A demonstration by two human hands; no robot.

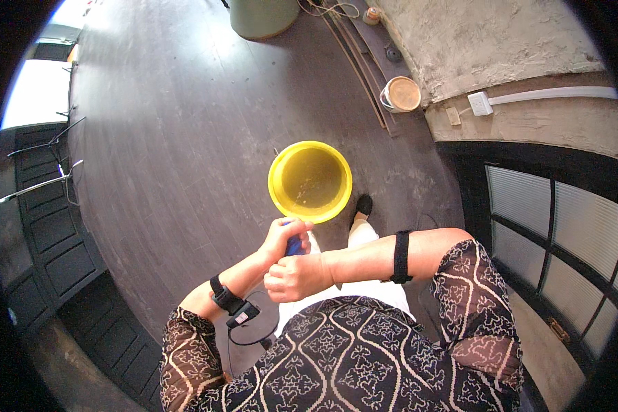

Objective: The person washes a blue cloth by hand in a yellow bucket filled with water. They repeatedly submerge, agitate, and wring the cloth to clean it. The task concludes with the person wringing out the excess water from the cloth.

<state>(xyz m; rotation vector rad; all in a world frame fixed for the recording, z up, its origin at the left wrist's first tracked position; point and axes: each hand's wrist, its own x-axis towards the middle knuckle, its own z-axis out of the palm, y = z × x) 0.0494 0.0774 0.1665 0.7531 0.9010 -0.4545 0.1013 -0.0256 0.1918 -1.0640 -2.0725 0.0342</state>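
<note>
Both hands are in front of my waist, just on the near side of a yellow bucket (310, 181) with cloudy water in it. My left hand (287, 238) is closed around a blue cloth (293, 246), of which only a small part shows between the fingers. Below and to the right of it, my right hand (294, 278) is curled into a fist close against the lower end of the cloth. Whether the right fingers grip the cloth is hidden from this side. The bucket stands upright on the dark plank floor, by my feet.
A lidded pail (402, 94) stands by the rough wall at the right, near long thin strips (358, 67) and a small jar (371, 16). A large green container (264, 18) is at the top. Glass-paned black panelling (551, 226) lies right, dark panelled doors (56, 226) left.
</note>
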